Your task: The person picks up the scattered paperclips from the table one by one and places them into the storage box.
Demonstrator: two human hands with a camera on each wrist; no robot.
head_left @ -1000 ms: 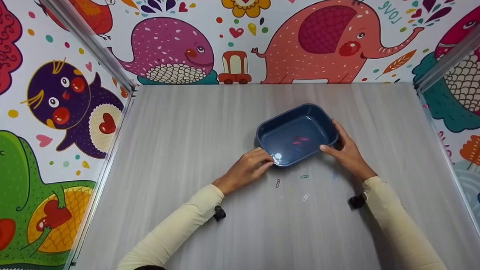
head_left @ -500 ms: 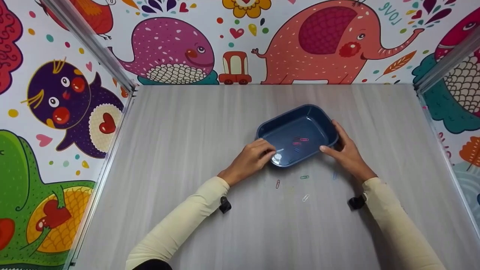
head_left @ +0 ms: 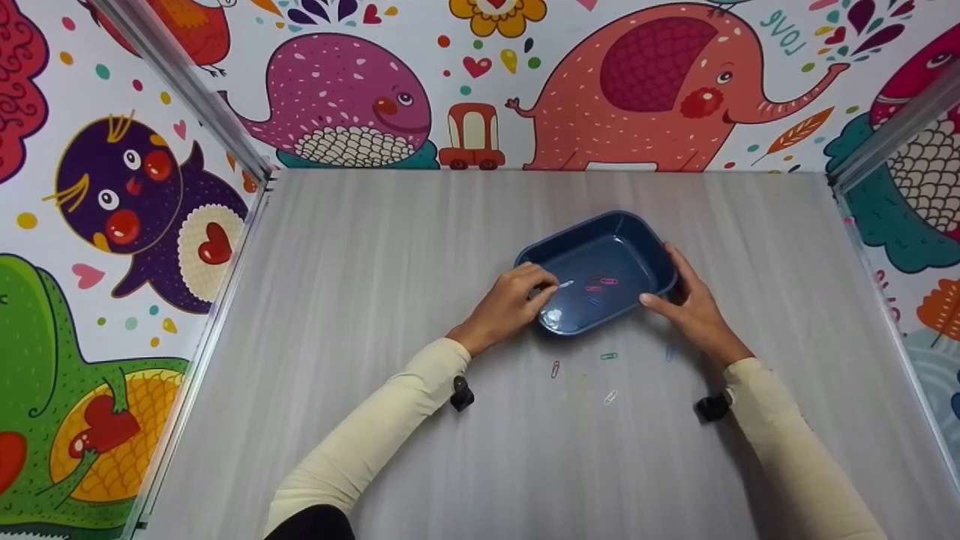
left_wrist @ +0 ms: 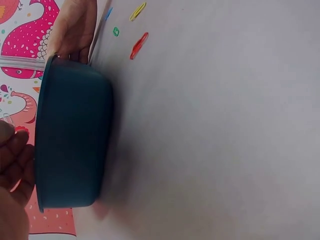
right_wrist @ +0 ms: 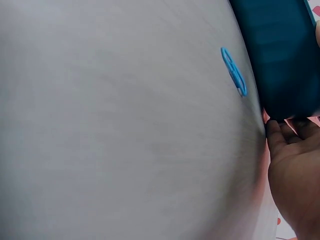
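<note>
My left hand (head_left: pixel 506 300) is over the near-left side of a dark blue plastic tray (head_left: pixel 630 259). Between thumb and fingertips it pinches a pale paper clip (head_left: pixel 566 284), which sticks out above the tray floor. In the left wrist view the pinched clip looks whitish and see-through. At the tray's right end my right hand (head_left: pixel 697 311) grips the wall, thumb at the near rim and fingers round the outside. Inside the tray lie pink paper clips (head_left: pixel 609 281), a dark reddish one and a blue paper clip (head_left: pixel 593 301).
Loose on the grey table in front of the tray are a red paper clip (head_left: pixel 556 369), a green paper clip (head_left: pixel 609 356), a white paper clip (head_left: pixel 611 397), a light blue paper clip (right_wrist: pixel 234 72) and a yellow paper clip (left_wrist: pixel 138 11). Cartoon-printed panels (head_left: pixel 480 82) border the table.
My left hand has moved up and right, from the tray's near-left corner to over its inside, carrying the pale paper clip. The right hand and the tray have hardly moved.
</note>
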